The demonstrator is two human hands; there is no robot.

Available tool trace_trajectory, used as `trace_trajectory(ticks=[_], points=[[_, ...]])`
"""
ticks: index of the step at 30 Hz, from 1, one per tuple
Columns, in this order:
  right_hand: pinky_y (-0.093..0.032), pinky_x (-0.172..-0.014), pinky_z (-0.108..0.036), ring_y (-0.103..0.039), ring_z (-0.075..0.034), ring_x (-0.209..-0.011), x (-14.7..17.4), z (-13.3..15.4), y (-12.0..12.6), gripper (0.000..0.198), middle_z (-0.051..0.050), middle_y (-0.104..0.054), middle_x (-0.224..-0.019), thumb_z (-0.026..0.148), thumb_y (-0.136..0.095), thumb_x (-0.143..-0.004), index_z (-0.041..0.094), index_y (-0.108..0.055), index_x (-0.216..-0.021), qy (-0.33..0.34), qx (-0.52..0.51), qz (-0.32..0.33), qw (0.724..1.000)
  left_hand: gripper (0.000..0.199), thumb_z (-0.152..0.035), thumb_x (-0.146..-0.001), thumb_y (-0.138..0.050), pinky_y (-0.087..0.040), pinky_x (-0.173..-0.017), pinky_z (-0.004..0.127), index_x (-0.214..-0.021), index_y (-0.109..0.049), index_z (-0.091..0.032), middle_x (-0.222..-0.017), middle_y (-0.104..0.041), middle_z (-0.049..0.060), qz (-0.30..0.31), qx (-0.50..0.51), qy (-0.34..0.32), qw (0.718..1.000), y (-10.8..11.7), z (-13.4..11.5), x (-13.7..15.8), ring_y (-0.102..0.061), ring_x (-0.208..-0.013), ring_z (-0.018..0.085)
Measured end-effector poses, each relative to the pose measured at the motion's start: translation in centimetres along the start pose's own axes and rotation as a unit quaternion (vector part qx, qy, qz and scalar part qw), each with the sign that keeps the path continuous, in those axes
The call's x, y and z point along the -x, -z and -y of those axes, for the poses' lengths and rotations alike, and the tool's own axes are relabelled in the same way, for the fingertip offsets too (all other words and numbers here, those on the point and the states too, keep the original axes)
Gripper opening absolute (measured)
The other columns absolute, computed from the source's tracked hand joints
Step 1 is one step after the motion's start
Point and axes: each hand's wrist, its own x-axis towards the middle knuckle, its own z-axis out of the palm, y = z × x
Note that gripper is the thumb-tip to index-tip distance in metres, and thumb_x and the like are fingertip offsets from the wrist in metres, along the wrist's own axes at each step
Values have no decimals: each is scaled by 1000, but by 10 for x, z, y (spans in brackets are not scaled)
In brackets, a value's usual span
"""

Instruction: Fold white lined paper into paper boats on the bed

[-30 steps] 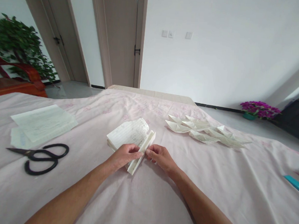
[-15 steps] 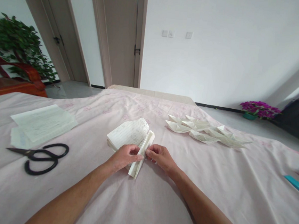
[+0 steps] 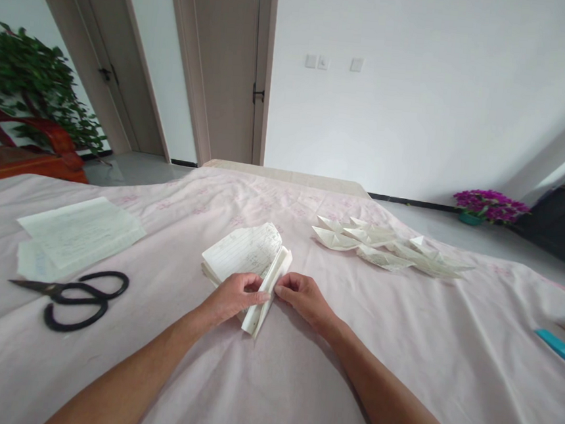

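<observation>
A narrow strip of folded paper (image 3: 257,316) slants upright between my two hands at the middle of the cloth. My left hand (image 3: 236,295) grips it from the left, thumb lying across its face. From the right, my right hand (image 3: 304,298) pinches its edge with thumb and fingertips; the other fingers are curled under. Behind my left hand lies a stack of written, lined paper (image 3: 242,251). Several folded paper boats (image 3: 383,244) sit in a cluster to the right, beyond my right hand.
Black-handled scissors (image 3: 82,295) lie at the left, blades pointing left, in front of loose paper sheets (image 3: 83,231). A blue object (image 3: 560,346) rests near the right edge. A pink cloth (image 3: 188,388) covers the table. A red wooden chair (image 3: 34,157) stands at far left.
Both hands keep their grip on the folded paper with hardly any movement. The whole view has shifted very slightly.
</observation>
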Motion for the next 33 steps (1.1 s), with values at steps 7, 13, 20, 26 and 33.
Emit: trace_trajectory(ticks=[7,13,20,26,33], points=[[-31,-54,-23,-42,-9,-56,1,0,0,18,3,-54,-61,33,-64,-75,16,-61,-71,-3,-1,3,1000,40,-47,-78,-67,-45,-84,32,-97,-68,-12,-99,-72,9,2,9,6,1000,0,-1,1,-63,-94,25],[-32,-55,-23,-43,-10,-57,0,1,0,18,3,-55,-62,34,-64,-74,16,-61,-71,-2,5,4,1000,40,-49,-77,-66,-45,-78,30,-91,-67,-12,-92,-70,6,-6,17,10,1000,0,1,0,-62,-87,22],[-32,-55,-23,-43,-10,-57,2,1,1,18,2,-55,-63,33,-64,-76,16,-61,-71,-2,15,1,1000,37,-50,-79,-62,-39,-65,25,-80,-64,-14,-72,-59,-1,-30,8,15,999,-2,-3,1,-52,-70,15],[-33,-55,-22,-44,-10,-58,-1,-4,1,18,3,-56,-63,33,-64,-76,16,-62,-73,3,8,5,1000,34,-48,-79,-60,-39,-64,25,-81,-65,-14,-74,-61,0,-36,-8,10,999,-2,0,0,-54,-71,16],[-33,-56,-23,-45,-10,-58,-1,-5,1,17,2,-57,-64,33,-65,-75,16,-63,-74,3,6,2,1000,23,-33,-75,-58,-44,-70,28,-84,-69,-14,-80,-68,3,-54,-56,-2,997,-4,2,-1,-60,-77,21]])
